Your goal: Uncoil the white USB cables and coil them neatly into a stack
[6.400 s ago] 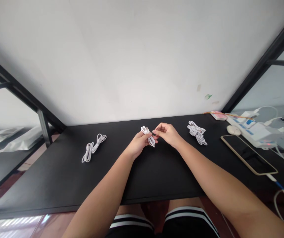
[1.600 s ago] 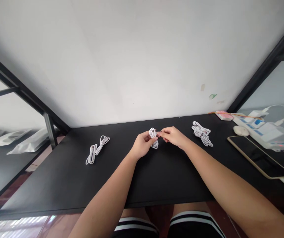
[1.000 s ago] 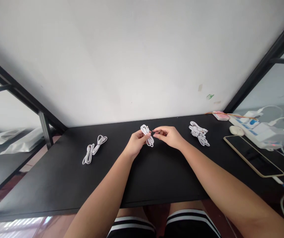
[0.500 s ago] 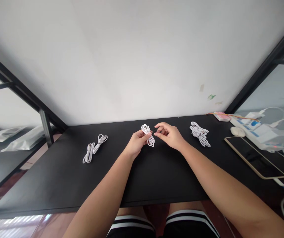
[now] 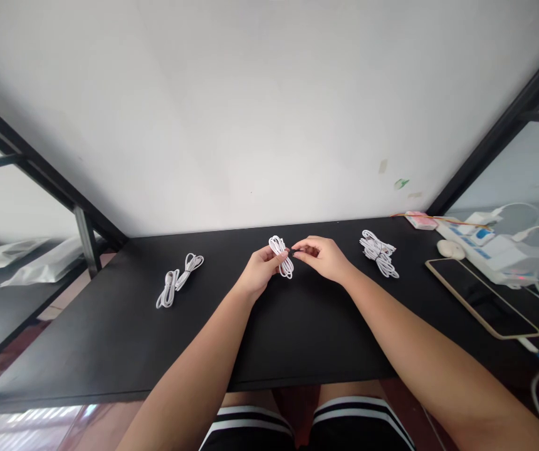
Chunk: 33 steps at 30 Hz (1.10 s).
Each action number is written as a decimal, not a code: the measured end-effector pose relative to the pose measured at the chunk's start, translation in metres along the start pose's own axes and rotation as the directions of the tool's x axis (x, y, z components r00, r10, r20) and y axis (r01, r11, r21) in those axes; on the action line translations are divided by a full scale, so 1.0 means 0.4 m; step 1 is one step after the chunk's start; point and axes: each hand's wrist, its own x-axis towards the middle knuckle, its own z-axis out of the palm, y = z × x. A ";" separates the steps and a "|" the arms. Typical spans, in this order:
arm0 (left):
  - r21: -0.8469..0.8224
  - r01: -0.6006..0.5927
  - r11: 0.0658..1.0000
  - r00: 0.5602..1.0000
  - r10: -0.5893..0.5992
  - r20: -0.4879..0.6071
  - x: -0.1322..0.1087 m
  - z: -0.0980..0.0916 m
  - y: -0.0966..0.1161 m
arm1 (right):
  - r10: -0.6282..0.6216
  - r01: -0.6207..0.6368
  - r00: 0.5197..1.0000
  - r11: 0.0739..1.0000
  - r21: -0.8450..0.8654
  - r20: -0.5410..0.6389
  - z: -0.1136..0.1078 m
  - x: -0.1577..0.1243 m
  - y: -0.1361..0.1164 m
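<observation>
Near the middle of the black table, my left hand (image 5: 261, 270) pinches a coiled white cable (image 5: 281, 257), held upright and slightly tilted. Just to its right is my right hand (image 5: 320, 255), its thumb and fingers drawn together at a small dark tie beside the coil. The tie is too small to make out fully. Two coiled white cables lie at the left, one nearer (image 5: 168, 289) and one farther (image 5: 189, 271). At the right rests a bundle of white cables (image 5: 379, 254) with a dark tie around its middle.
A phone (image 5: 483, 297) with a cable plugged in lies at the right. Behind it are a white rounded object (image 5: 450, 250), a power strip (image 5: 476, 250) with adapters, and a pink item (image 5: 421, 220). Clear plastic bags (image 5: 48, 263) lie on a surface at the far left.
The fingers of my right hand have closed closer together at the dark tie. My left hand and the coil in it have stayed nearly still.
</observation>
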 end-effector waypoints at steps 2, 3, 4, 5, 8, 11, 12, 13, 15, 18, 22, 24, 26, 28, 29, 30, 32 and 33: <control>0.001 -0.003 1.000 1.000 0.003 -0.001 0.000 0.001 0.001 | -0.009 0.009 1.000 1.000 -0.020 0.010 -0.002 0.000 0.000; 0.002 -0.003 1.000 1.000 0.003 -0.003 0.000 0.001 0.001 | -0.015 0.016 1.000 0.999 -0.028 0.018 -0.004 0.001 0.000; 0.002 -0.002 1.000 1.000 0.003 -0.007 -0.001 0.001 0.002 | -0.021 0.022 0.999 0.999 -0.034 0.024 -0.005 0.001 0.000; 0.001 -0.001 1.000 1.000 0.001 -0.011 -0.001 0.002 0.003 | -0.026 0.027 0.999 0.999 -0.037 0.029 -0.006 0.001 -0.001; -0.004 0.002 1.000 1.000 -0.002 -0.015 -0.003 0.004 0.006 | -0.027 0.029 0.999 0.999 -0.042 0.040 -0.008 0.001 -0.004; -0.007 0.004 1.000 1.000 -0.004 -0.018 -0.005 0.005 0.009 | -0.003 0.005 0.998 0.999 -0.035 0.066 -0.008 0.001 -0.005; -0.005 0.006 1.000 1.000 -0.006 -0.019 -0.006 0.006 0.010 | 0.010 -0.008 0.997 0.999 -0.031 0.080 -0.008 0.002 -0.004; -0.003 0.008 1.000 1.000 -0.008 -0.022 -0.006 0.007 0.011 | 0.025 -0.023 0.995 0.999 -0.030 0.095 -0.008 0.002 -0.003; -0.001 0.013 1.000 0.999 -0.013 -0.030 -0.006 0.009 0.014 | 0.052 -0.049 0.991 0.998 -0.032 0.123 -0.009 0.002 -0.001; 0.003 0.023 1.000 0.999 -0.023 -0.043 -0.005 0.010 0.016 | 0.062 -0.057 0.987 0.998 -0.037 0.147 -0.011 0.002 -0.002; 0.009 0.034 0.999 0.998 -0.033 -0.045 -0.004 0.007 0.016 | 0.081 -0.080 0.981 0.997 -0.017 0.176 -0.015 0.000 -0.009; 0.006 0.036 0.999 0.999 -0.036 -0.035 -0.005 0.006 0.015 | 0.125 -0.127 0.971 0.992 0.001 0.203 -0.018 0.000 -0.013; 0.007 0.036 0.999 0.999 -0.036 -0.021 -0.005 0.004 0.013 | 0.178 -0.188 0.957 0.982 0.026 0.230 -0.020 0.000 -0.014; 0.029 0.020 0.999 1.000 -0.020 -0.012 -0.004 0.004 0.010 | 0.217 -0.243 0.943 0.967 0.074 0.254 -0.019 0.001 -0.013; 0.054 0.002 0.999 1.000 -0.001 -0.008 -0.003 0.004 0.008 | 0.230 -0.266 0.937 0.958 0.108 0.261 -0.018 0.001 -0.011; 0.089 -0.023 0.996 1.000 0.024 -0.005 -0.002 0.004 0.007 | 0.243 -0.288 0.933 0.947 0.145 0.265 -0.015 0.002 -0.010; 0.163 -0.073 0.984 0.997 0.073 0.006 0.000 0.006 0.004 | 0.269 -0.329 0.925 0.920 0.213 0.268 -0.009 0.003 -0.005; 0.191 -0.091 0.977 0.996 0.090 0.012 0.001 0.006 0.003 | 0.283 -0.347 0.921 0.907 0.237 0.267 -0.006 0.003 -0.002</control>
